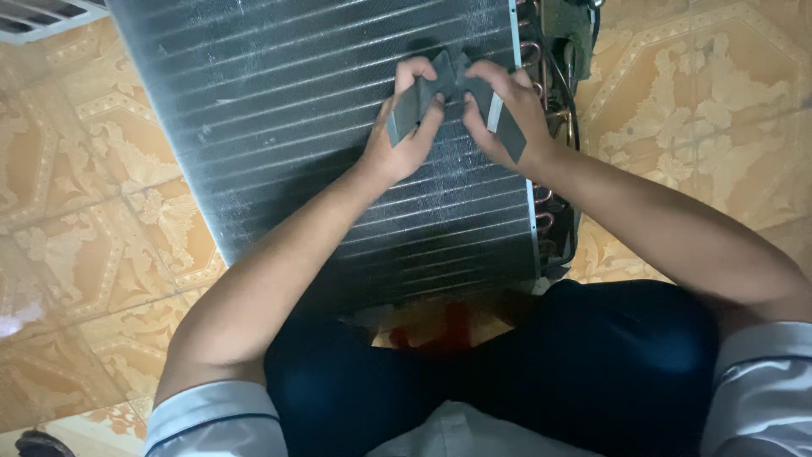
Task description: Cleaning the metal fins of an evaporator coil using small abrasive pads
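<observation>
hands met over a large finned coil panel (321,127) that lay flat on a patterned orange floor tile (93,228), seen from above by the person crouched at its near edge. left hand (406,127) was closed around one end of a dark grey foam strip (452,80), thumb and fingers pinching it; right hand (507,114) gripped the other end the same way. the strip was bent between them, held just above the panel near its right edge, and seemed partly unfolded, not yet laid flat or pressed against anything. judging from that, the work looked early to midway: the strip was in hand, and its placing remained to be done.

copper tube bends (541,199) ran down the right side of the panel, with dark wiring (575,51) just beyond them, close to the right hand and likely to crowd it. dark trousers (609,364) and pale shirt cuffs filled the bottom of the view. something red (452,330) showed dimly under the near edge; what it was could not be told.
</observation>
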